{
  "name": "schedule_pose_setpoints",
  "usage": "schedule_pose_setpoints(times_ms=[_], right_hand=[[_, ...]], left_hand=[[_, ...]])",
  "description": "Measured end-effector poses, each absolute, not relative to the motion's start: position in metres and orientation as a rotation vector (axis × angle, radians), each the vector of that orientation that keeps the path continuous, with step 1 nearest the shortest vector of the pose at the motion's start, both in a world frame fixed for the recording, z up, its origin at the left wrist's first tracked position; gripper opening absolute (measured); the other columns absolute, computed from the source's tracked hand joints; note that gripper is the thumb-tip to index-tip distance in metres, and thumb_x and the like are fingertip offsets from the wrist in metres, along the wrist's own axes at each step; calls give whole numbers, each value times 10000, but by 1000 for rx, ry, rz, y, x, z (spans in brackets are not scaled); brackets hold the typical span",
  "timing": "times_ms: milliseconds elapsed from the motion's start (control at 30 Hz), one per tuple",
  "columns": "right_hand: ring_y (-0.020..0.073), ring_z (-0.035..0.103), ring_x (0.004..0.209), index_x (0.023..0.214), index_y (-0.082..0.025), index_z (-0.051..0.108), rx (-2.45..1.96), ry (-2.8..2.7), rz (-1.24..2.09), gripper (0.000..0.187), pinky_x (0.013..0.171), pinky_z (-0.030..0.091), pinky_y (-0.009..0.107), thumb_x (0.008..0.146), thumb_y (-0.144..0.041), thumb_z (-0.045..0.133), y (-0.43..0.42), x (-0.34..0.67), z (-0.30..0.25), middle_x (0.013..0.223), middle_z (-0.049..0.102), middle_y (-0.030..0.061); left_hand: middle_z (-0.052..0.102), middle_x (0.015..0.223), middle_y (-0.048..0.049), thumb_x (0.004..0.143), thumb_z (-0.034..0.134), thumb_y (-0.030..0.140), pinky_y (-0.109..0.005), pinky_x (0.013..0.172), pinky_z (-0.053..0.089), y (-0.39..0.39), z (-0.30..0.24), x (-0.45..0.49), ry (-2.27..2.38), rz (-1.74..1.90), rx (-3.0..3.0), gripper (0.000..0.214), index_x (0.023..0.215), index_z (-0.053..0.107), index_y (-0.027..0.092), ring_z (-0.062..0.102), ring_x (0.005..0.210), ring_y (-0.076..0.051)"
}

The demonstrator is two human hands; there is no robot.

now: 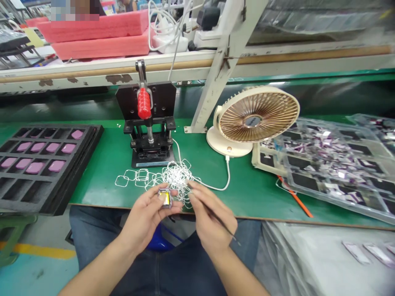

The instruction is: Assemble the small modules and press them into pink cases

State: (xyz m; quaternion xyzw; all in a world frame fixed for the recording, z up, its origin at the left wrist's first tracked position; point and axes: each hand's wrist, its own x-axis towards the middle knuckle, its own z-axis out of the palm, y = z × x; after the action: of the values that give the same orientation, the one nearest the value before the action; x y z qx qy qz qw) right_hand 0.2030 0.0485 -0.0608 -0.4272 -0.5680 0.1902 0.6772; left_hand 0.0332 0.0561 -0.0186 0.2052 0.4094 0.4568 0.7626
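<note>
My left hand [149,216] grips a small square watch-like case [165,198] with a yellow patch inside, held above the bench's front edge. In my right hand [212,218] are dark, slim tweezers [219,221], slanting from the fingertips back past the palm. Their tip is close to a tangled pile of thin white rounded-square rings [177,176] on the green bench. A few of these rings lie loose to the left of the pile. Both hands are near each other, apart by a small gap.
Behind the rings stands a black toggle press [151,142] with a red handle. A cream fan [256,119] is to its right, its cable crossing the bench. Black trays [57,164] hold purple pieces at left. Clear trays [308,193] with scraps and an orange stick [298,199] are at right.
</note>
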Motion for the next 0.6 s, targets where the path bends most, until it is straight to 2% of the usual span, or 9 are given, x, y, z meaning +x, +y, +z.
schedule_pose_setpoints(times_ms=[200,333,467,600], right_hand=[[246,792,1023,1062,-277,842,-1111,-1407,463,132,976,648,413,992,-194,767,101,210,-38,1125,822,36],[218,778,956,1032,-252,824,-1229,-1518,441,87,910,622,355,1017,-288,746,106,222,-27,1057,818,28],[228,764,939,1006,-240,810,-1341,-1551,453,231,867,584,353,1073,-403,662,96,230,-23,1009,812,38],[252,760,962,957,-228,815,-1385,-1419,611,460,891,571,379,1131,-526,512,85,240,-32,997,810,67]], left_hand=[[767,1310,-232,938,819,240,-442,949,653,72,-15,18,980,1110,516,500,1379,628,99,814,1025,-321],[741,1375,-224,958,793,208,-382,828,661,72,-15,8,954,1110,492,494,1414,620,129,797,1085,-337],[731,1399,-210,960,783,182,-352,841,646,71,-15,5,869,1078,466,356,1303,722,110,780,1127,-327],[734,1396,-215,1023,717,252,-422,962,632,68,-17,5,750,1056,427,343,1338,738,116,769,1158,-332]])
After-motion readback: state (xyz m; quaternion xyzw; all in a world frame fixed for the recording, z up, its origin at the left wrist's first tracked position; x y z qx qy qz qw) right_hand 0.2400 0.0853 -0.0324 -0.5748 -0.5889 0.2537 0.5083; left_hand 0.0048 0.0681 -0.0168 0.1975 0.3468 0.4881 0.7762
